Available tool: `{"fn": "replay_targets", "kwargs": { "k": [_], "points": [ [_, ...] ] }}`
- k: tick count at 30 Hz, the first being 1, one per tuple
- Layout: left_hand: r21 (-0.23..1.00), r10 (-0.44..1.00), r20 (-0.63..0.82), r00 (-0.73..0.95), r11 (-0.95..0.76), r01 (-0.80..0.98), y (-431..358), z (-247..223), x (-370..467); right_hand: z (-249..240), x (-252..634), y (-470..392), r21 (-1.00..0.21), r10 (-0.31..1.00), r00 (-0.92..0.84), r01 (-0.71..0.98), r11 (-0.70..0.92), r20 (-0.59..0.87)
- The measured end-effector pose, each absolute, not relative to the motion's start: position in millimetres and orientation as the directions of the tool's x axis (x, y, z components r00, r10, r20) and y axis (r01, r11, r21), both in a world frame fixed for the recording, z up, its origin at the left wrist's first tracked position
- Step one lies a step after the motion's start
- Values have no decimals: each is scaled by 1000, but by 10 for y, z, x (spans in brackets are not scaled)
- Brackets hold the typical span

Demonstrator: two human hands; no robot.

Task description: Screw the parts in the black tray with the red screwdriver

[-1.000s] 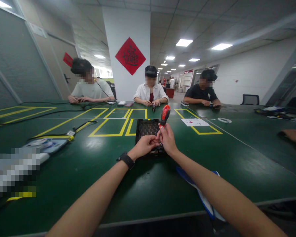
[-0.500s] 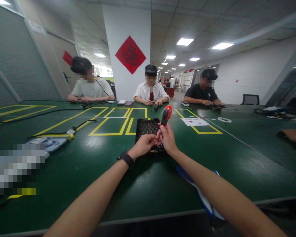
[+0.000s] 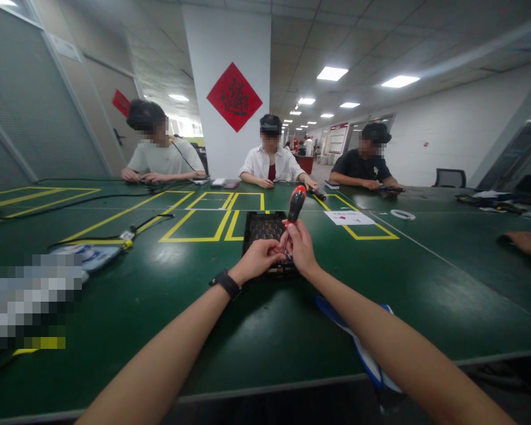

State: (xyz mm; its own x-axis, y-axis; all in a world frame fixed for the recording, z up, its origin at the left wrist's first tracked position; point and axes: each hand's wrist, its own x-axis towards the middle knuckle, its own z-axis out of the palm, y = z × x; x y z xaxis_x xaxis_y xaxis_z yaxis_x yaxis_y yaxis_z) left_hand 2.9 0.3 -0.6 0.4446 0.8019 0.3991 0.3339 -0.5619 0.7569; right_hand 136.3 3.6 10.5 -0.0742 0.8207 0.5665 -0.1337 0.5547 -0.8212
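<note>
Desk [image 3: 265, 354]: across middle and lower frame. Box [image 3: 264, 226]: on desk, centre of frame. Left hand [image 3: 260, 258] and right hand [image 3: 302, 250]: at box's near right part. Screwdriver [image 3: 297, 205]: in right hand, over box's right side. Paper sheet [image 3: 350, 218]: on desk, right of box. Ring [image 3: 402, 215]: right of sheet. Flat item [image 3: 366, 359]: lower right, partly beneath right forearm. Pouch [image 3: 92, 257]: on desk, left of frame. Three people: behind far edge. Poster [image 3: 234, 97]: on pillar [image 3: 248, 35], upper centre.
</note>
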Motion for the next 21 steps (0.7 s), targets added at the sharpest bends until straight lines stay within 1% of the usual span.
{"fn": "replay_targets", "kwargs": {
  "k": [5, 10, 14, 17, 19, 21],
  "points": [
    [782, 792, 377, 481, -550, 293, 13, -21, 28, 101, 1358, 37, -833, 831, -93, -135, 536, 549],
    [768, 837, 396, 378, -527, 363, 10, -27, 36, 102, 1352, 21, -812, 813, -51, -116, 572, 580],
    [770, 835, 381, 397, -524, 364, 6, -11, 37, 112, 1349, 14, -822, 823, -55, -109, 558, 566],
    [707, 808, 413, 421, -576, 411, -13, -1, 43, 124, 1350, 1, -825, 825, -60, -124, 552, 561],
    [619, 781, 469, 412, -624, 478, -53, 17, 54, 140, 1341, -30, -813, 815, -52, -130, 568, 578],
    [502, 745, 542, 389, -658, 561, -118, 53, 65, 167, 1320, -83, -787, 791, -35, -130, 603, 611]
  ]
}}
